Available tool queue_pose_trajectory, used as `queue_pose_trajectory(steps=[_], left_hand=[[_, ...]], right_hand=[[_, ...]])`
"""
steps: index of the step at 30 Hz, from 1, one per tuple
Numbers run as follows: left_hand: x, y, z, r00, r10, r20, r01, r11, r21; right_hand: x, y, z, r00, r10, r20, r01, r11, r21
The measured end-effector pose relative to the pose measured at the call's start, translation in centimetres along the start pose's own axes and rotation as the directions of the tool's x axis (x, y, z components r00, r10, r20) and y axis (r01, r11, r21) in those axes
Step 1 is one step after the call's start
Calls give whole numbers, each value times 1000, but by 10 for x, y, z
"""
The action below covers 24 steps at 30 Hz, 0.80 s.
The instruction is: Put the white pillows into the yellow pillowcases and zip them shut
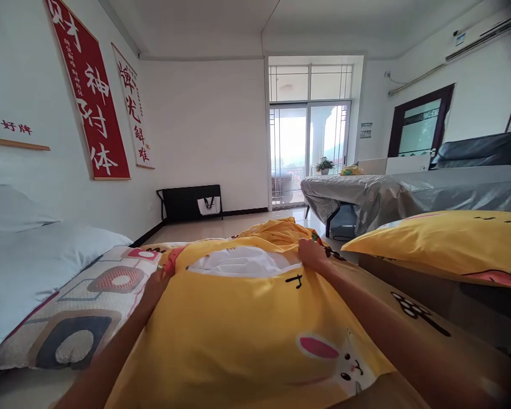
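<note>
Evidently, we held the yellow cover [234,318] by its two sides.
It lay in front of us, white cloth [242,262] showing through its opening; our left hand [158,279] had its fingers clamped on the left edge, our right hand [311,254] its own on the material at the opening's right end. A patterned pillow [119,281] lay on the left, a yellow pillow [443,244] on the right.

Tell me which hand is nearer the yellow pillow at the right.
Right. The right hand is left of that yellow pillow, apart from it; the left hand is farther left.
</note>
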<state>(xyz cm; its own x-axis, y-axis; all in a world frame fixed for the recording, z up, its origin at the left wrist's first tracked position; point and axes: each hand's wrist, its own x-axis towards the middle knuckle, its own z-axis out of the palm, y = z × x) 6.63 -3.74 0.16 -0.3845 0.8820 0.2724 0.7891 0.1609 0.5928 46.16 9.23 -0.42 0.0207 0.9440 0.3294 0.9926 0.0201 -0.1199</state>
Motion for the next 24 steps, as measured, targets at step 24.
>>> queue_pose_trajectory(steps=[24], left_hand=[[10, 145, -41, 74, 992, 103, -490, -53, 870]], right_hand=[[-42, -96, -116, 701, -591, -398, 580, 798, -164]])
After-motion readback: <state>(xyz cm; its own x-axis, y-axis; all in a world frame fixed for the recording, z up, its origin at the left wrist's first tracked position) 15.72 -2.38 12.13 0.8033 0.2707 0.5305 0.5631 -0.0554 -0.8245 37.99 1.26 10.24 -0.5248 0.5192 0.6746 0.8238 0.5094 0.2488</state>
